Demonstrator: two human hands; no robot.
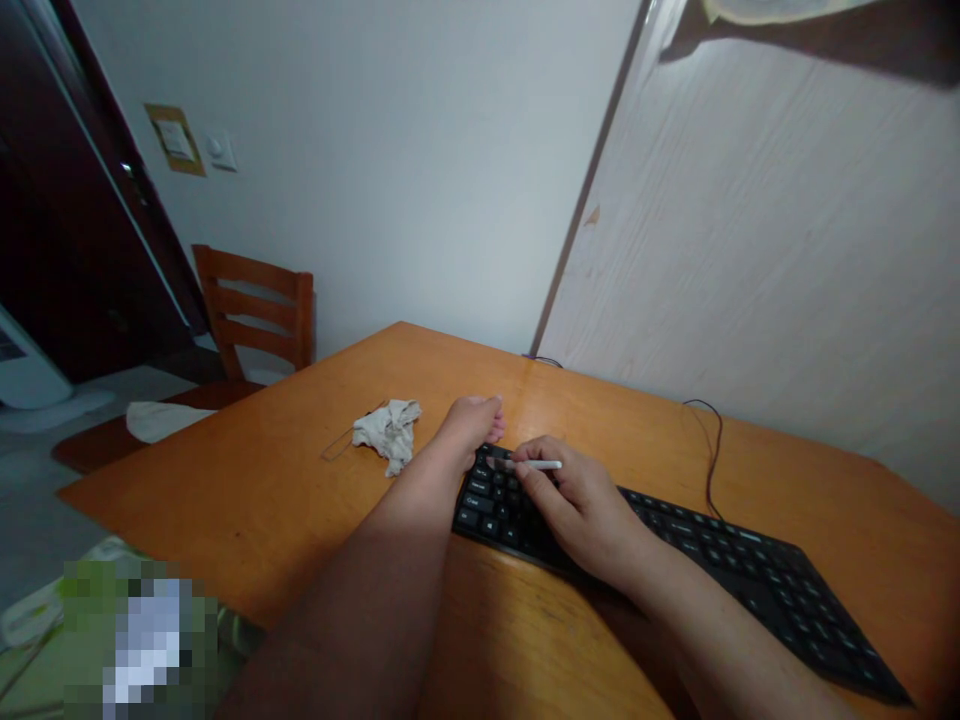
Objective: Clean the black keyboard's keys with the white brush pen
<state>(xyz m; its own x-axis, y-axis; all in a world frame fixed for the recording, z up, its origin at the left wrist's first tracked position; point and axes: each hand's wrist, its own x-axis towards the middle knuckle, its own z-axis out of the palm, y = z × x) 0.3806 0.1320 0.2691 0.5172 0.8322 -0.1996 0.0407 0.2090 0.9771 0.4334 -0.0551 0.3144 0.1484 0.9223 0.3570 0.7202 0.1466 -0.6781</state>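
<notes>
A black keyboard (pixel 675 535) lies at a slant across the wooden table. My right hand (pixel 581 495) pinches a small brush (pixel 541 464) with a white handle, and its dark tip rests over the keys at the upper left. At the keyboard's far left corner is my left hand (pixel 472 420), its fingers curled in against the edge; its grip is partly hidden. To the left of that hand lies a crumpled grey-white cloth (pixel 390 432), with a thin wire loop (pixel 337 444) sticking out beside it.
The wooden table (pixel 285 480) meets the wall at the back. A dark cable (pixel 718 440) runs from the keyboard towards the wall. Beyond the table's left edge stands a wooden chair (pixel 255 310) with a white cloth (pixel 161 420) on its seat. Green fabric (pixel 45 660) shows at lower left.
</notes>
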